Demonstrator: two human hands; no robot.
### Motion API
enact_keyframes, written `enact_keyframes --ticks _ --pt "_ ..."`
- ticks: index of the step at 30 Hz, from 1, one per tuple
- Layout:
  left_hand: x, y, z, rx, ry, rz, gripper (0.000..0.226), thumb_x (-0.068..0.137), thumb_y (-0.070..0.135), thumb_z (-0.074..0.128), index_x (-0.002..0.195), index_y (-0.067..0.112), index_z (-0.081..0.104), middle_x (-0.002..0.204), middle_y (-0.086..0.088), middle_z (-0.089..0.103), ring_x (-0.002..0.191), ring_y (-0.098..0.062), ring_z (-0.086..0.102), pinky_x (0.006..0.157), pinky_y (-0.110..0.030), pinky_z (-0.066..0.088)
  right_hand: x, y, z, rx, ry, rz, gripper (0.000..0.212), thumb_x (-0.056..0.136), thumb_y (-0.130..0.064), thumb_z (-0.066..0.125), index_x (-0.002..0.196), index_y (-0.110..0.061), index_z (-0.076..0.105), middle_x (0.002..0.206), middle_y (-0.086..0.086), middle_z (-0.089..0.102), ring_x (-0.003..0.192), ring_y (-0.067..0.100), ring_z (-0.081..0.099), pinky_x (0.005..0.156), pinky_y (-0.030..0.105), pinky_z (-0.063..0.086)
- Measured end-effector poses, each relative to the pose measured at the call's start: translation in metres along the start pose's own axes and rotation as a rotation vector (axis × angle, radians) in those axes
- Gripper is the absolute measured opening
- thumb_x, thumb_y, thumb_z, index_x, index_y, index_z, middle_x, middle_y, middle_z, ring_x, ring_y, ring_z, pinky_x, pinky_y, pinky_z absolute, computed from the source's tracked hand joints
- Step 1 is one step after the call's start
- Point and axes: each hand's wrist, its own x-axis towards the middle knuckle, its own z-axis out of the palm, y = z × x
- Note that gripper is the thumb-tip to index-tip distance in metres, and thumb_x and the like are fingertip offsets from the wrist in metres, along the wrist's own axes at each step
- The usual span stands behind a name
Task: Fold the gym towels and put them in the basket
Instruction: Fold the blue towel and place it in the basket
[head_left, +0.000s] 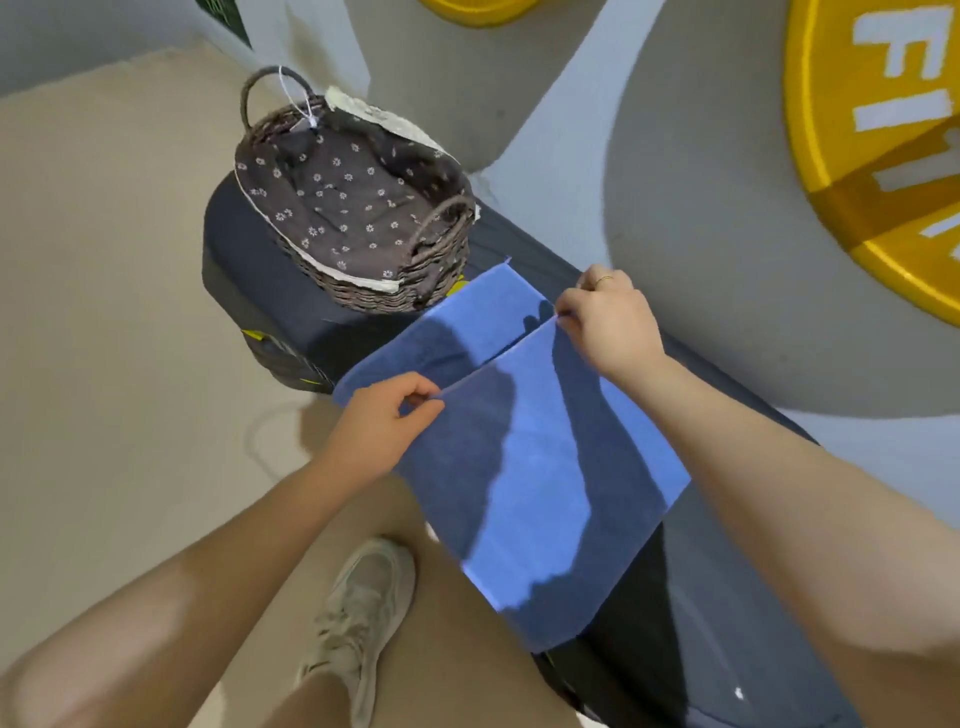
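A blue gym towel (540, 467) lies spread along a dark padded bench (249, 260), its near half lifted and folded over toward the far half. My left hand (382, 426) pinches the left corner of the lifted edge. My right hand (608, 317) pinches the right corner of that same edge. The edge stretches taut between both hands, just above the lower layer. A woven wicker basket (363, 291) with two handles and a dark flowered lining stands on the bench's far end, just beyond the towel. Nothing lies inside it.
A beige floor (104, 312) runs along the left of the bench. My shoe (363, 613) stands on it near the bench's side. A wall with a large yellow painted disc (872, 156) rises to the right, close behind the bench.
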Motion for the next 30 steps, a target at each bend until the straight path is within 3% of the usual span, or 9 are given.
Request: enact_keyframes --ticks 4,7,10,12,15,18,23,27,30 --pt "0.032 -0.034 -0.009 -0.011 0.105 -0.04 0.01 0.085 0.014 0.063 0.091 0.008 0.067 0.081 0.004 0.06 0.078 -0.011 0.052 0.065 -0.014 0.032 0.048 -0.025 0.02 -0.056 -0.015 -0.047 0.026 0.095 -0.018 0.046 0.113 -0.011 0.063 0.135 0.009 0.046 0.124 0.031 0.039 0.092 0.036 0.034" --pt "0.05 -0.053 -0.013 0.03 0.104 -0.079 0.008 0.084 0.019 0.064 0.086 0.011 0.066 0.078 0.002 0.06 0.075 -0.013 0.052 0.057 -0.016 0.033 0.074 -0.035 0.037 -0.113 -0.044 -0.096 0.026 0.094 -0.017 0.043 0.11 -0.011 0.063 0.123 0.009 0.058 0.12 0.03 0.043 0.099 0.033 0.028" --pt "0.062 -0.067 -0.015 0.1 0.091 -0.065 0.012 0.086 0.022 0.063 0.084 0.011 0.065 0.078 -0.001 0.061 0.075 -0.017 0.053 0.064 -0.025 0.039 0.093 -0.038 0.055 -0.175 -0.038 -0.132 0.023 0.093 -0.017 0.043 0.101 -0.009 0.063 0.11 0.011 0.064 0.115 0.029 0.046 0.102 0.034 0.024" --pt "0.068 -0.076 -0.018 0.127 0.114 -0.047 0.013 0.086 0.023 0.062 0.084 0.01 0.064 0.076 -0.002 0.06 0.074 -0.019 0.052 0.066 -0.031 0.041 0.104 -0.041 0.063 -0.18 -0.078 -0.154 0.022 0.093 -0.019 0.045 0.103 -0.009 0.062 0.109 0.01 0.063 0.119 0.029 0.044 0.11 0.037 0.017" --pt "0.07 -0.09 -0.02 0.134 0.147 -0.053 0.011 0.087 0.022 0.06 0.084 0.012 0.063 0.069 0.003 0.054 0.072 -0.017 0.05 0.059 -0.026 0.036 0.116 -0.039 0.068 -0.202 -0.197 -0.242 0.025 0.093 -0.017 0.045 0.112 -0.013 0.06 0.115 0.008 0.059 0.126 0.027 0.039 0.116 0.042 0.007" --pt "0.068 -0.096 -0.016 0.131 0.154 -0.042 0.01 0.088 0.023 0.059 0.082 0.015 0.06 0.062 0.011 0.044 0.068 -0.016 0.047 0.056 -0.026 0.034 0.126 -0.031 0.07 -0.211 -0.209 -0.252 0.029 0.093 -0.014 0.042 0.117 -0.015 0.059 0.117 0.008 0.058 0.125 0.026 0.042 0.115 0.04 0.011" --pt "0.073 -0.095 -0.016 0.049 0.19 -0.097 0.013 0.088 0.023 0.06 0.078 0.02 0.053 0.056 0.009 0.048 0.057 -0.009 0.045 0.057 -0.029 0.039 0.142 -0.026 0.083 0.02 -0.231 -0.045 0.023 0.096 -0.017 0.043 0.108 -0.005 0.058 0.115 0.017 0.053 0.11 0.035 0.051 0.096 0.041 0.039" --pt "0.079 -0.095 -0.02 0.07 0.142 -0.141 0.014 0.091 0.024 0.056 0.08 0.017 0.05 0.057 0.003 0.048 0.062 -0.021 0.051 0.062 -0.038 0.044 0.147 -0.023 0.087 0.11 -0.224 0.032 0.022 0.094 -0.019 0.05 0.102 -0.002 0.06 0.113 0.017 0.057 0.109 0.034 0.051 0.088 0.036 0.04" --pt "0.083 -0.094 -0.02 0.127 0.119 -0.162 0.014 0.092 0.025 0.053 0.081 0.016 0.048 0.058 0.001 0.049 0.068 -0.028 0.055 0.064 -0.04 0.046 0.148 -0.018 0.088 0.03 -0.19 0.065 0.026 0.093 -0.027 0.051 0.104 -0.005 0.059 0.114 0.016 0.059 0.112 0.036 0.049 0.089 0.04 0.041"
